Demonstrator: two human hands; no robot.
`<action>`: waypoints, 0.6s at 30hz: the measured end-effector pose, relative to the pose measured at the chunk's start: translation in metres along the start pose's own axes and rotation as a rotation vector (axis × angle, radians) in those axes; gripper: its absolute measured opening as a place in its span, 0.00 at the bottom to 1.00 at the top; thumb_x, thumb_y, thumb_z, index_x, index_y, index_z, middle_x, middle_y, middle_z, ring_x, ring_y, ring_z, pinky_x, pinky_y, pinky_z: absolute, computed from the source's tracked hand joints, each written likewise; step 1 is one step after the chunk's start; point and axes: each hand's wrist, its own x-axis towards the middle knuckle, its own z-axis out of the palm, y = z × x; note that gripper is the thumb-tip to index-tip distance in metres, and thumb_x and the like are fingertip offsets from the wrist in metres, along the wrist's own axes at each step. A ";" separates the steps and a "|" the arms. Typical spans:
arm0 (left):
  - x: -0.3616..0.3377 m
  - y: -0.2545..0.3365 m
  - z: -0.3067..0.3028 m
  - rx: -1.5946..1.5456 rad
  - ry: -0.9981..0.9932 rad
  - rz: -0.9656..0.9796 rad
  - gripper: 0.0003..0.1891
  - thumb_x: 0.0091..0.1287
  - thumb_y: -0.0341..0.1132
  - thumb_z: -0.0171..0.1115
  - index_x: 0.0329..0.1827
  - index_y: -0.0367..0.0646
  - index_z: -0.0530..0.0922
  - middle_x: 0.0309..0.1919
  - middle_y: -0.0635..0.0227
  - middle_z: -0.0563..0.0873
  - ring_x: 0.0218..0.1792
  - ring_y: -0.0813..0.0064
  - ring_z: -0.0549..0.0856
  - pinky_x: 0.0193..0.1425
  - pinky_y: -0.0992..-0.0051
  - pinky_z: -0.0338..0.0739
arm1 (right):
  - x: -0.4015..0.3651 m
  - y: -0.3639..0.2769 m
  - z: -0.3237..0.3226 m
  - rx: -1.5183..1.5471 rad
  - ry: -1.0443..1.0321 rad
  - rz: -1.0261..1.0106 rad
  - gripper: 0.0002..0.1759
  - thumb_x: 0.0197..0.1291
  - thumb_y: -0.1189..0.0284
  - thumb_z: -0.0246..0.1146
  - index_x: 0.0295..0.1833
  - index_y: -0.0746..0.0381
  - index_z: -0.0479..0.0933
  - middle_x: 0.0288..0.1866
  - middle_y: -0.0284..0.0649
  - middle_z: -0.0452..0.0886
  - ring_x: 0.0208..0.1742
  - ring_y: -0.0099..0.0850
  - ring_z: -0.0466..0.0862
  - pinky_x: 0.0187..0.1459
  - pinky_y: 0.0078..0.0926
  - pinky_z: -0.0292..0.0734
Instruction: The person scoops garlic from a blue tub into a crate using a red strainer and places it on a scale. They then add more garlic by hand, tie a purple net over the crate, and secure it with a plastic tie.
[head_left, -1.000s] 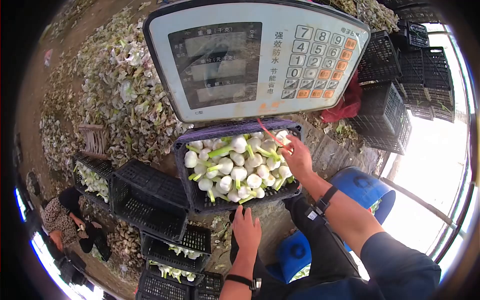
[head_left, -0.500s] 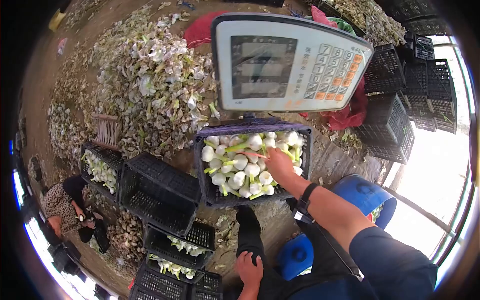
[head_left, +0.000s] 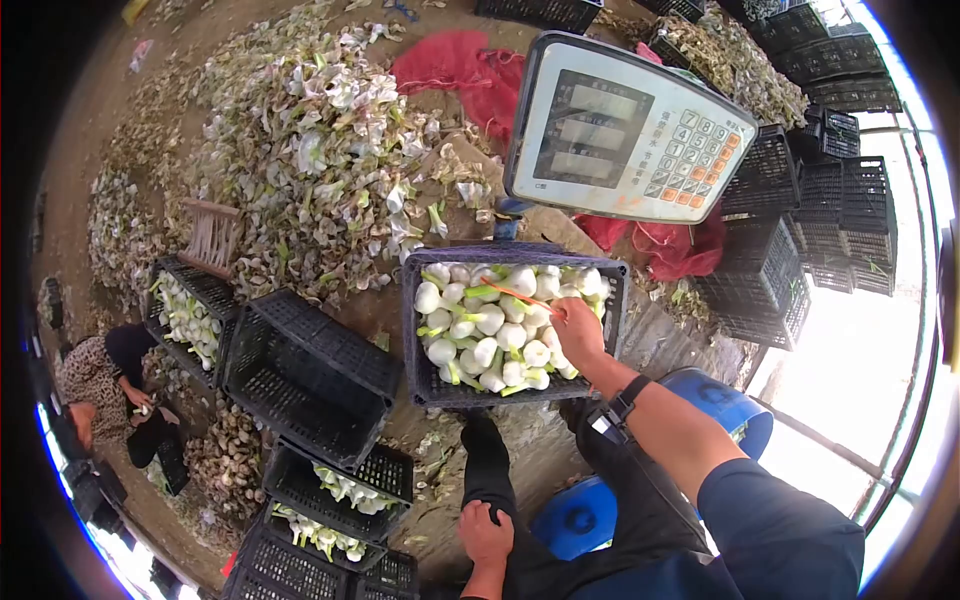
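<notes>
My right hand (head_left: 578, 335) is closed on a thin orange-red stick (head_left: 515, 296), held low over the garlic bulbs (head_left: 488, 320). These white bulbs with short green stems fill a dark plastic crate (head_left: 510, 397), which stands in front of a scale's display (head_left: 630, 130). A black watch (head_left: 615, 410) is on my right wrist. My left hand (head_left: 487, 535) lies on my dark-trousered leg with nothing visible in it. Its fingers rest a little apart.
A black crate (head_left: 300, 385) stands left of the garlic crate, near others holding garlic (head_left: 190, 325). Peelings (head_left: 310, 150) lie heaped behind. Blue barrels (head_left: 715, 400) are at right, beside stacked crates (head_left: 760, 270). Another person (head_left: 110, 385) sits at far left.
The view has shifted, so the scale display appears farther right and tilted. My right hand has drawn slightly back over the bulbs, still holding the stick. My left hand stays on the leg.
</notes>
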 end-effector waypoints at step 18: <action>-0.002 0.006 0.008 0.040 0.008 -0.007 0.15 0.54 0.39 0.64 0.40 0.39 0.81 0.49 0.57 0.81 0.53 0.53 0.78 0.58 0.54 0.71 | -0.001 0.008 0.005 -0.248 -0.077 -0.287 0.24 0.57 0.76 0.63 0.60 0.63 0.70 0.49 0.49 0.72 0.41 0.52 0.82 0.42 0.46 0.78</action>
